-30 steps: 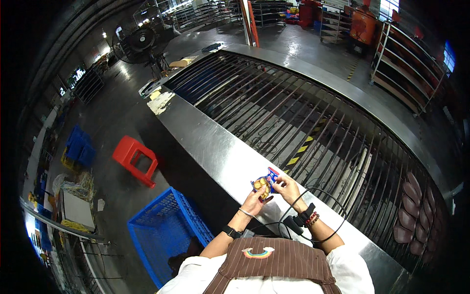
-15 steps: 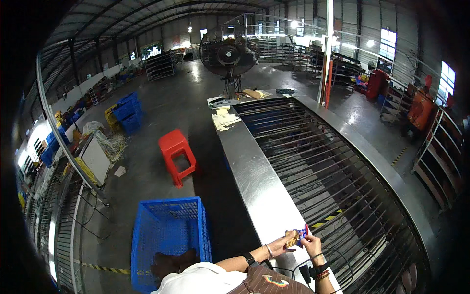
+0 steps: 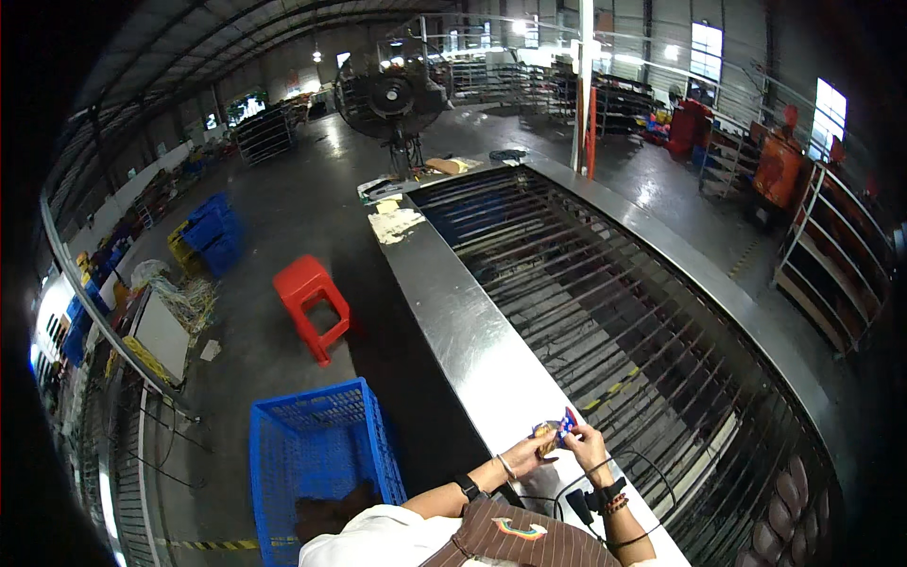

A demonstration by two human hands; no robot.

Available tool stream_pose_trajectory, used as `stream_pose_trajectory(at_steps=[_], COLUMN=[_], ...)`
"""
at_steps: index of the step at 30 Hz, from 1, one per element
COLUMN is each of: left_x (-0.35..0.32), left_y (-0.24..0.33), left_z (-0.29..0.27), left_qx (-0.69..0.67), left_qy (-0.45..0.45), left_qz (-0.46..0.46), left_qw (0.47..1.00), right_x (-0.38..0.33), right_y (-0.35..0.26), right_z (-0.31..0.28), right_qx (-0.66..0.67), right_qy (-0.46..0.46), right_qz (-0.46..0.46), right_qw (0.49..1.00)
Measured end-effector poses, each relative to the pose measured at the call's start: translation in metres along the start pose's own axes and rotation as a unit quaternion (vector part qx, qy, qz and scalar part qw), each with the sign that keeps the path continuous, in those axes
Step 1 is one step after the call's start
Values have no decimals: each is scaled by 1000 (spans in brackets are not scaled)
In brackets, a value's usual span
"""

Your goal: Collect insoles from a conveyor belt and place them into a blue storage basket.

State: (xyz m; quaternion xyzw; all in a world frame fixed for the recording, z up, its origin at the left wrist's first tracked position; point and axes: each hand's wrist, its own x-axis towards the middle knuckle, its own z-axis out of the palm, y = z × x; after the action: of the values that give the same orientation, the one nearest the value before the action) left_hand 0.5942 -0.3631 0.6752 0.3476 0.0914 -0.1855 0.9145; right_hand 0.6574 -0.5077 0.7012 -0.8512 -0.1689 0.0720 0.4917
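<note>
My left hand (image 3: 525, 455) is closed around a small gold-brown packet (image 3: 545, 440) above the metal ledge. Close beside it, my right hand (image 3: 587, 446) pinches the blue and red end (image 3: 567, 422) that stands up from this packet. What lies inside cannot be made out at this size. Both hands meet just over the near part of the steel ledge (image 3: 472, 326). A black cable (image 3: 652, 465) loops beside my right wrist.
Dark parallel bars (image 3: 576, 302) fill the long frame right of the ledge. On my left stand a blue crate (image 3: 321, 439) with something dark inside and a red stool (image 3: 316, 307). A large fan (image 3: 392, 99) stands beyond the ledge's far end.
The whole view has swung, so the surroundings sit further left and slightly higher. Both hands keep hold of the packet, and its blue and red end now stands more upright.
</note>
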Motion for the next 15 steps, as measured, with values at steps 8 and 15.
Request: stream_pose_trajectory(at_steps=[8, 15], left_x=[-2, 6], left_y=[19, 12], left_z=[0, -2], left_qx=[-16, -55], left_qy=[28, 80], left_qz=[46, 46], left_qw=[998, 994], right_x=[12, 9], right_y=[-26, -12], right_z=[6, 1], right_qx=[129, 306], right_qy=[-38, -110], right_qz=[15, 82], right_qw=[991, 942])
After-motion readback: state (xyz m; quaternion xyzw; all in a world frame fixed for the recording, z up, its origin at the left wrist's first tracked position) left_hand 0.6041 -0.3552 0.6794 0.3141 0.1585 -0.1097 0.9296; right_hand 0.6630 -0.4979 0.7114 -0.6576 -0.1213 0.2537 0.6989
